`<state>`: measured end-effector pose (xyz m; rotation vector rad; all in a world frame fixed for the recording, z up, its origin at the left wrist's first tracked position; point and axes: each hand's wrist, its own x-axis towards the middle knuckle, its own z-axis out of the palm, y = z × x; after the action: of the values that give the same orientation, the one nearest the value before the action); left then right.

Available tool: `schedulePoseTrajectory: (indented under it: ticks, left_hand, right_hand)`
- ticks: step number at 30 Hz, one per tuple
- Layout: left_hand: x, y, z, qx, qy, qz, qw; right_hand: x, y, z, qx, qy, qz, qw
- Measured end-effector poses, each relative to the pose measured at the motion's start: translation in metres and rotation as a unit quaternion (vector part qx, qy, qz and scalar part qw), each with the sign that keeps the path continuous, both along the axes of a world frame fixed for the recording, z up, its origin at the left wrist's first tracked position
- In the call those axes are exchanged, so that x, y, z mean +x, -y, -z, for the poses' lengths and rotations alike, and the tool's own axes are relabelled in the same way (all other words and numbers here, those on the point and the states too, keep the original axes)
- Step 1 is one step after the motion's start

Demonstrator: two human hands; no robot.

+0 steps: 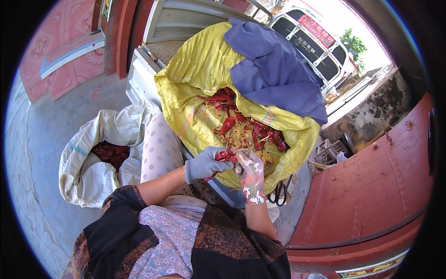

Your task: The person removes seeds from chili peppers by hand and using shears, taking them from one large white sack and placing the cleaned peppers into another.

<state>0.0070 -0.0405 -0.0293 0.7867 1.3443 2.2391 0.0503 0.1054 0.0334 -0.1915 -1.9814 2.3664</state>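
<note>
My left hand (203,164), in a grey glove, is closed around several dried red chilies (226,156) whose ends stick out past the fingers. Beside it my right hand (251,168), in a camouflage-patterned glove, pinches at the end of the same bunch; what lies between its fingertips is too small to make out. Both hands are over the near lip of an open yellow woven sack (195,69). Inside the sack lie loose dried red chilies (227,124) among yellowish seeds and bits of stem.
A white woven sack (76,174) with dark red chilies (111,154) stands on the floor at my left. Purple-blue cloth (278,69) drapes over the yellow sack, which rests on a metal truck bed (141,74). A red metal door (362,186) is at right; a white vehicle (309,44) stands behind.
</note>
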Motion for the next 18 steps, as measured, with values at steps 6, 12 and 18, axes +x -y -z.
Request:
schedulePoseTrajectory:
  ticks: [6, 12, 18]
  left_hand:
    - [0.004, 0.000, -0.008, 0.008, -0.048, -0.037, 0.998]
    - [-0.001, 0.002, -0.004, -0.032, -0.034, 0.023, 0.999]
    - [0.002, 0.001, -0.008, -0.066, 0.029, -0.002, 0.997]
  right_hand:
    - [0.001, -0.001, 0.000, -0.144, 0.059, -0.048, 0.987]
    - [-0.004, -0.002, 0.008, 0.054, -0.092, 0.016, 0.994]
    - [0.002, -0.004, 0.008, 0.284, -0.194, 0.020, 0.939]
